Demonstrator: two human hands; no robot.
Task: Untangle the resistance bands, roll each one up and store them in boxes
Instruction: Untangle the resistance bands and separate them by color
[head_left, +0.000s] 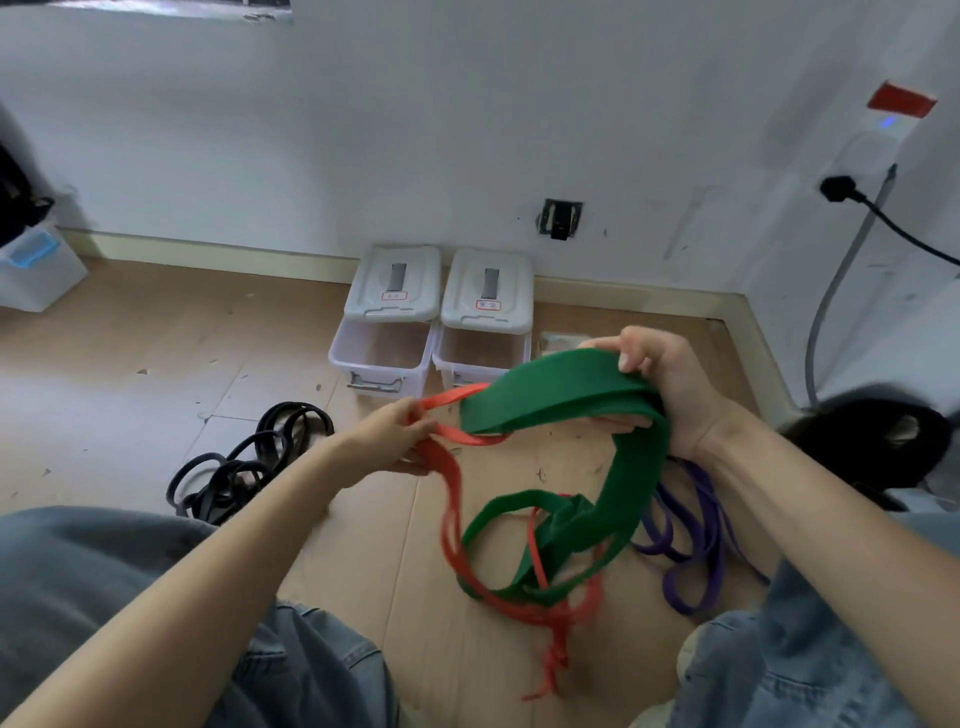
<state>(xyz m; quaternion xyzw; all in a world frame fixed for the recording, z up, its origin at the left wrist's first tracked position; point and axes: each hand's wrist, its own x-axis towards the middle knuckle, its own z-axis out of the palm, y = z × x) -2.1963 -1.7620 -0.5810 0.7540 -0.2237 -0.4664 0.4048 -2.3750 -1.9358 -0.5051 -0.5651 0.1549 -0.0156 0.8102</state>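
Nearest, at about 6 o'clock between the knees in blue jeans (130, 587), a thin orange-red rubber resistance band (449, 499) and a wide green flat resistance band (631, 467) lie looped through each other on the pale wooden floor (156, 353); they are not yet separated. Just beside them at 4 o'clock a narrow purple band (696, 545) lies in loose, unrolled coils, and at 8 o'clock a pile of black bands (244, 462) lies loose too.

Higher up, the left hand (389, 441) pinches a strand of the orange-red band near centre, and the right hand (660, 384) at 2 o'clock has fingers and thumb curled round a gathered fold of the green band.

Farthest, at 12 o'clock against the white wall (467, 130), two clear plastic storage boxes (382, 353) stand open, white lids (395, 283) propped behind; both look empty. By my reading the work is early: untangling under way, no band rolled or stored.
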